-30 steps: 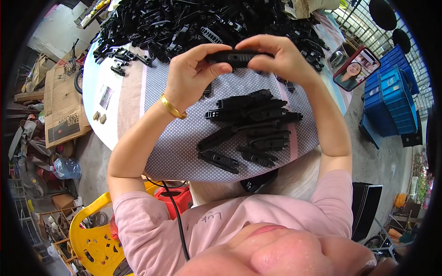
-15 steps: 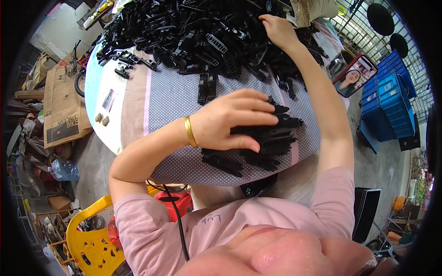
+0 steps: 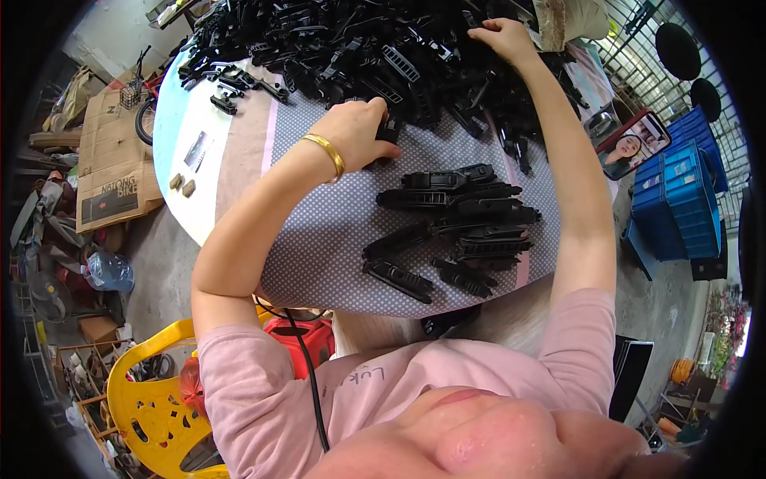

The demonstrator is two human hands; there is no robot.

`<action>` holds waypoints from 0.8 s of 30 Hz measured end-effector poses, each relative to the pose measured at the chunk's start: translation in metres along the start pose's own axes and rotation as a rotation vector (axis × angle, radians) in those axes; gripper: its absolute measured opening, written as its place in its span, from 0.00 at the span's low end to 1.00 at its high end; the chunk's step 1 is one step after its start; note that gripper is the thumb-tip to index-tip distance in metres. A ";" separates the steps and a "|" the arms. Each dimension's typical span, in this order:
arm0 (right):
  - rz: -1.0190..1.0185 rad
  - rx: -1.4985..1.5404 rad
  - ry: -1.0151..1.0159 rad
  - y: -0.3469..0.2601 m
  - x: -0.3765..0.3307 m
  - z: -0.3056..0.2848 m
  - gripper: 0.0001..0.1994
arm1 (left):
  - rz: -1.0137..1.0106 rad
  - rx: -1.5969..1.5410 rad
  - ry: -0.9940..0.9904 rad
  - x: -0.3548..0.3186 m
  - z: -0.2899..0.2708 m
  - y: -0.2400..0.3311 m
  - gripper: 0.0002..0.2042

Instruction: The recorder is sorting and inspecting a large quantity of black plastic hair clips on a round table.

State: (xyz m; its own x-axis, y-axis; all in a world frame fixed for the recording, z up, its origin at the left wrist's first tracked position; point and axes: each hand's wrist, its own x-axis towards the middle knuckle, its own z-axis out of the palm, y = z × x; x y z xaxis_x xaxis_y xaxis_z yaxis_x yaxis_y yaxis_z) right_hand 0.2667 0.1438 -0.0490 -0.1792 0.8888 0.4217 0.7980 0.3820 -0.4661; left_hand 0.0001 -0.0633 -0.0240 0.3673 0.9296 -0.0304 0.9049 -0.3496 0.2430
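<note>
1. Workshop yard, concrete floor; a round table [image 3: 239, 172] covered by a dotted grey cloth [image 3: 335, 239] fills the middle of the view.
2. Big heap of black plastic parts [image 3: 351, 40]: spread over the far half of the table, pieces tangled and overlapping.
3. Small pile of black plastic pieces [image 3: 459, 219]: long, flat, ribbed strips lying on the cloth near the person, some stacked, some side by side, apart from the big heap.
4. Left hand [image 3: 359, 132]: at the near edge of the big heap, fingers curled downward onto a black piece [image 3: 388, 132]; the fingertips touch it, but whether they have closed round it cannot be told. A gold bangle [image 3: 325, 152] sits on the wrist.
5. Right hand [image 3: 503, 36]: stretched to the far right side of the big heap, fingers bent and resting among the parts; what it holds, if anything, cannot be told.
6. Two small tan blocks [image 3: 182, 185] and a dark flat strip [image 3: 195, 149]: on the bare pale left part of the table.
7. Loose black parts [image 3: 231, 84]: scattered at the left edge of the heap.
8. Phone [image 3: 630, 145]: propped at the table's right side, screen lit.
9. Blue crates [image 3: 678, 191]: stacked on the floor at right.
10. Flattened cardboard box [image 3: 112, 168]: on the floor at left.
11. Yellow plastic chair [image 3: 152, 407]: lower left, beside the person's pink sleeve [image 3: 239, 383].
</note>
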 end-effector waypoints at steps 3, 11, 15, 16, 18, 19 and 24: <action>0.040 0.273 -0.071 -0.049 -0.046 -0.025 0.26 | 0.030 -0.074 0.008 0.003 -0.001 -0.007 0.20; -0.129 0.744 -0.285 -0.112 -0.126 -0.028 0.17 | -0.080 -0.360 0.190 0.000 -0.012 -0.005 0.19; -0.192 0.791 -0.301 -0.121 -0.139 -0.031 0.17 | -0.094 -1.061 0.299 0.008 -0.005 -0.005 0.17; -0.201 0.782 -0.272 -0.123 -0.143 -0.033 0.16 | -0.088 -1.159 0.305 0.007 -0.004 -0.003 0.14; -0.257 0.743 -0.250 -0.126 -0.147 -0.034 0.16 | -0.102 -1.288 0.313 0.009 -0.001 -0.001 0.13; -0.300 0.700 -0.224 -0.128 -0.150 -0.034 0.15 | -0.112 -1.421 0.308 0.009 0.001 0.000 0.12; -0.434 0.617 -0.113 -0.130 -0.151 -0.031 0.16 | -0.120 -1.599 0.254 0.004 0.000 0.008 0.12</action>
State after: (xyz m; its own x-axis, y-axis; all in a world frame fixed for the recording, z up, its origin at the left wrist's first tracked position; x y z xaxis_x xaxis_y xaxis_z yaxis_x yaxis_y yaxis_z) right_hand 0.2081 -0.0480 -0.0278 -0.4876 0.6348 0.5994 0.1823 0.7455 -0.6411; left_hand 0.0092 -0.0627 -0.0225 0.1247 0.9921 -0.0094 -0.2709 0.0431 0.9617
